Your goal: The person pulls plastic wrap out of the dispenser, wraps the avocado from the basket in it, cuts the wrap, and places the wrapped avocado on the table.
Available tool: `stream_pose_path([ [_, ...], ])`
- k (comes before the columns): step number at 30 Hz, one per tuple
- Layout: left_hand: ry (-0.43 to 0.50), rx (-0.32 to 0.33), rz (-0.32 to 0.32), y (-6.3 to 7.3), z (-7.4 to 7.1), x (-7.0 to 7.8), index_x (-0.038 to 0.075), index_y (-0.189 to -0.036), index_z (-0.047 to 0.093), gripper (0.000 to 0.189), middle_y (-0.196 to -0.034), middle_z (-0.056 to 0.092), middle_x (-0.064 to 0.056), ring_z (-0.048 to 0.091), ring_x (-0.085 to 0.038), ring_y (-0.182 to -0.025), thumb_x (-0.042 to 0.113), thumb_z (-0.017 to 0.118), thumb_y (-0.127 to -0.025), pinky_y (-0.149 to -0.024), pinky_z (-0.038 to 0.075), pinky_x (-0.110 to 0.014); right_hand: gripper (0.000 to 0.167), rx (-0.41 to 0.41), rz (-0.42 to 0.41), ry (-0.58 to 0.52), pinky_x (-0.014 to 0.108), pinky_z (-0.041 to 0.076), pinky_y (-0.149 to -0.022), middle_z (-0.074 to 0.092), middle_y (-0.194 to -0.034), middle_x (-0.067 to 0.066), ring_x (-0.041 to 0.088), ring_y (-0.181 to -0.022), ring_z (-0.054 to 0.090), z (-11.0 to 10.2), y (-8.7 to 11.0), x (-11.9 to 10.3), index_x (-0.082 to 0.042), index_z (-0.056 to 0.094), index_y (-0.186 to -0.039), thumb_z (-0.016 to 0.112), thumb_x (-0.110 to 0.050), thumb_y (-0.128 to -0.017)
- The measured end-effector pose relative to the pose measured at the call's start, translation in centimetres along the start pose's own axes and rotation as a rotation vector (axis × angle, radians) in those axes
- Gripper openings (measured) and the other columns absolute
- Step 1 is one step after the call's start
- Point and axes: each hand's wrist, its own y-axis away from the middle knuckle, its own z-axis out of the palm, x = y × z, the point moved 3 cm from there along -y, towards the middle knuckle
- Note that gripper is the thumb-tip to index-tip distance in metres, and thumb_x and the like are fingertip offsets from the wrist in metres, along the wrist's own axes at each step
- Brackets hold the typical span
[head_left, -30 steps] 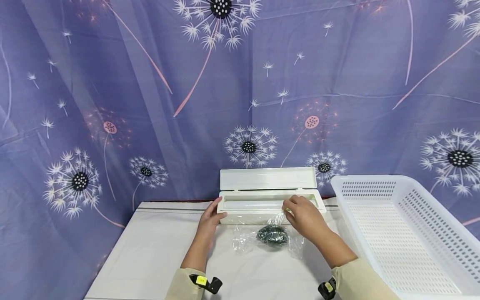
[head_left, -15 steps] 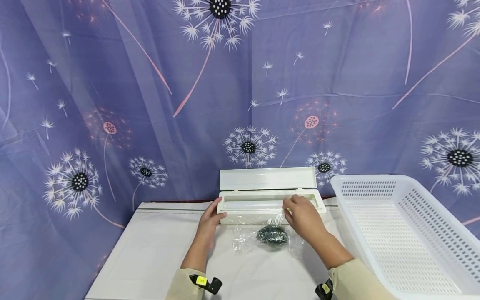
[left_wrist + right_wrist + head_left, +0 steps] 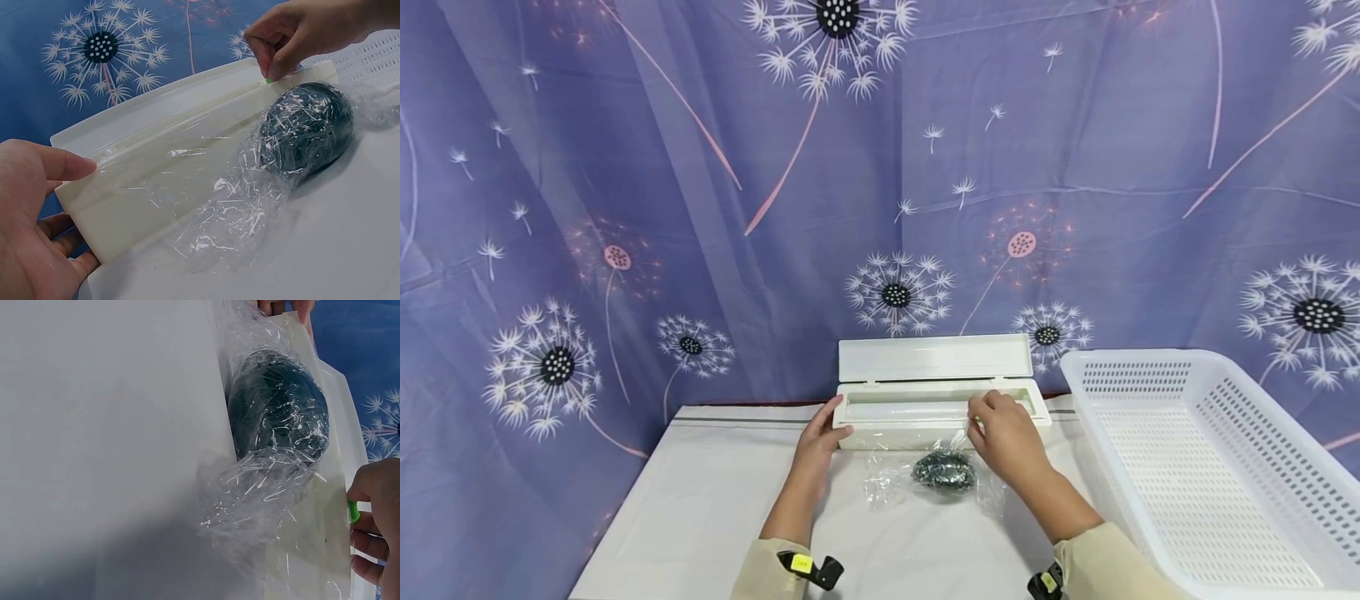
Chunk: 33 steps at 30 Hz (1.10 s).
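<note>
A white cling film dispenser [image 3: 859,438] stands with its lid [image 3: 935,358] raised, and a film roll [image 3: 895,411] lies inside. My left hand [image 3: 817,443] grips its left end, thumb on the front rim and fingers round the end. My right hand [image 3: 1011,437] pinches a small green slider [image 3: 269,80] on the front rim, right of the middle. From that rim, clear cling film [image 3: 219,234] hangs down over the front. It wraps a dark green oval item [image 3: 943,472] lying on the table before the dispenser, with loose crumpled film at both ends.
A large white perforated plastic basket [image 3: 1213,500] stands on the right, close to my right forearm. The table has a white cloth [image 3: 715,492]. Behind it hangs a purple-blue curtain [image 3: 760,292] with dandelion prints.
My right hand has shifted slightly to the right along the front rim. The left hand, dispenser and wrapped item stay in place.
</note>
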Motion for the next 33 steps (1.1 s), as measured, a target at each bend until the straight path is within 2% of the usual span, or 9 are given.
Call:
stream_pose_path([
  [11, 0.008, -0.005, 0.011, -0.1, -0.04, -0.06, 0.01, -0.153, 0.044, 0.063, -0.165, 0.031, -0.014, 0.029, -0.027, -0.153, 0.001, 0.061, -0.093, -0.12, 0.031, -0.041, 0.012, 0.0, 0.017, 0.001, 0.044, 0.047, -0.07, 0.06, -0.084, 0.007, 0.029, -0.078, 0.058, -0.13, 0.28, 0.09, -0.012, 0.061, -0.085, 0.071, -0.007, -0.082],
  [20, 0.007, -0.01, 0.012, -0.13, -0.06, -0.1, 0.01, -0.153, 0.043, 0.063, -0.165, 0.031, -0.014, 0.028, -0.028, -0.153, 0.0, 0.061, -0.094, -0.121, 0.03, -0.043, 0.012, -0.013, 0.036, -0.002, 0.044, 0.047, -0.071, 0.06, -0.085, 0.007, 0.029, -0.08, 0.058, -0.14, 0.47, 0.21, -0.013, 0.062, -0.085, 0.071, -0.007, -0.082],
  [28, 0.0, -0.01, 0.013, -0.12, -0.08, -0.12, 0.011, -0.153, 0.044, 0.063, -0.164, 0.033, -0.014, 0.032, -0.027, -0.151, 0.002, 0.062, -0.093, -0.111, 0.038, -0.03, 0.013, -0.007, 0.046, -0.005, 0.044, 0.047, -0.072, 0.061, -0.086, 0.007, 0.03, -0.081, 0.059, -0.25, 0.6, 0.25, -0.012, 0.062, -0.085, 0.072, -0.007, -0.081],
  [33, 0.002, -0.013, 0.016, -0.12, -0.02, -0.09, 0.011, -0.154, 0.043, 0.063, -0.164, 0.033, -0.014, 0.033, -0.027, -0.15, 0.001, 0.061, -0.094, -0.112, 0.038, -0.032, 0.012, -0.015, 0.059, -0.008, 0.045, 0.047, -0.073, 0.061, -0.086, 0.007, 0.03, -0.082, 0.059, -0.26, 0.69, 0.38, -0.013, 0.062, -0.085, 0.073, -0.007, -0.082],
])
